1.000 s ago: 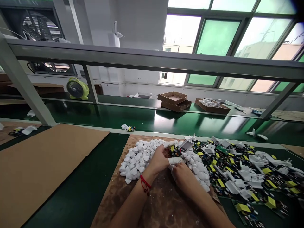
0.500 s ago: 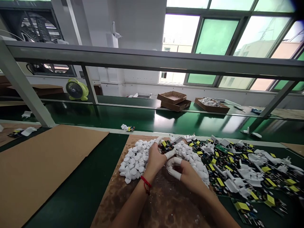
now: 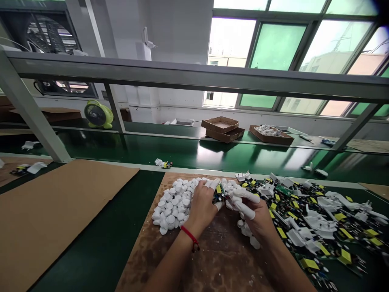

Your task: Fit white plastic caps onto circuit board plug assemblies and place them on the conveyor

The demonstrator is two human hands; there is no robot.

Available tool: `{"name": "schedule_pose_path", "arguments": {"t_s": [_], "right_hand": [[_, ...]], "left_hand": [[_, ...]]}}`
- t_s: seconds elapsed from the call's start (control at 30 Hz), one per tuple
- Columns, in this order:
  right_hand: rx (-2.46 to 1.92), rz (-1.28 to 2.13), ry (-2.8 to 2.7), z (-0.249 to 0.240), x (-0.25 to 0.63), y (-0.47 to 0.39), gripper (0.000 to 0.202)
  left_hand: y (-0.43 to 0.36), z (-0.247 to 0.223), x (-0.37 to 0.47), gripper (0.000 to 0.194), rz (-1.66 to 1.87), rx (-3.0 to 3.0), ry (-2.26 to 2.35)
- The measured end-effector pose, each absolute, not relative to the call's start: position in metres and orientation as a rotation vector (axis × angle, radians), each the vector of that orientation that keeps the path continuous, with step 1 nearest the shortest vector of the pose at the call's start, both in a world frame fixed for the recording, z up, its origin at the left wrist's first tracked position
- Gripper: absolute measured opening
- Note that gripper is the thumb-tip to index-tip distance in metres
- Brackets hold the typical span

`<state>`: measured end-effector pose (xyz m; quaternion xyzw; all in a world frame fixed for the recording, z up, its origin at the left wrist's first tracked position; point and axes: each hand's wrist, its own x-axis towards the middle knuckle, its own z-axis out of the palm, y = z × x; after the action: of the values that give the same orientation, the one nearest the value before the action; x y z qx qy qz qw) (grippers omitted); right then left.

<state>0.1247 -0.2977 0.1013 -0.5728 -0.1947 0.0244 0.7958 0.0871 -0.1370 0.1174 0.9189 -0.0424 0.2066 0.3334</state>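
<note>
My left hand [image 3: 204,202], with white finger covers and a red cord at the wrist, is closed on a small circuit board [image 3: 219,193] with a yellow block and dark components. My right hand [image 3: 253,209], also in white finger covers, reaches in from the right. Its fingertips come together at the board's right edge; whatever they pinch is too small to make out. Beneath and around both hands lies a heap of small white rounded plastic caps [image 3: 174,205] on a brown stained board [image 3: 182,263].
Many circuit boards with yellow blocks and white housings [image 3: 322,223] spread across the right side. A cardboard sheet [image 3: 67,211] lies left. Behind run a green conveyor belt [image 3: 182,144] and a metal rail [image 3: 194,75]. Cardboard trays [image 3: 223,125] and a green fan [image 3: 99,114] stand farther back.
My right hand has moved up to the circuit board, its fingers now stretched toward it. My left hand has turned the board more upright. White parts on the belt have shifted left.
</note>
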Motion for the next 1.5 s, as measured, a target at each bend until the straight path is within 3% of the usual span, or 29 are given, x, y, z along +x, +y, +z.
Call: {"name": "schedule_pose_path", "arguments": {"t_s": [0.13, 0.23, 0.53, 0.83, 1.07, 1.37, 1.5], "right_hand": [[-1.166, -0.009, -0.296, 0.103, 0.128, -0.295, 0.035], [-1.161, -0.025, -0.292, 0.103, 0.129, -0.294, 0.035], [-1.073, -0.145, -0.190, 0.110, 0.127, -0.298, 0.037], [-1.033, 0.190, -0.216, 0.118, 0.120, -0.300, 0.031], [-1.110, 0.215, -0.318, 0.118, 0.118, -0.301, 0.024], [-1.150, 0.337, -0.408, 0.115, 0.110, -0.304, 0.038], [-1.221, 0.267, -0.426, 0.111, 0.109, -0.305, 0.030]], "left_hand": [[-0.138, 0.119, 0.086, 0.056, 0.600, 2.266, -0.231], [-0.138, 0.123, 0.086, 0.058, 0.611, 2.135, -0.264], [-0.137, 0.128, 0.083, 0.074, 0.318, 1.897, -0.234], [-0.133, 0.135, 0.082, 0.087, -0.036, 1.432, -0.421], [-0.128, 0.135, 0.082, 0.104, -0.112, 1.343, -0.421], [-0.127, 0.136, 0.081, 0.098, -0.189, 1.247, -0.493], [-0.126, 0.132, 0.083, 0.100, -0.189, 1.189, -0.488]]}}
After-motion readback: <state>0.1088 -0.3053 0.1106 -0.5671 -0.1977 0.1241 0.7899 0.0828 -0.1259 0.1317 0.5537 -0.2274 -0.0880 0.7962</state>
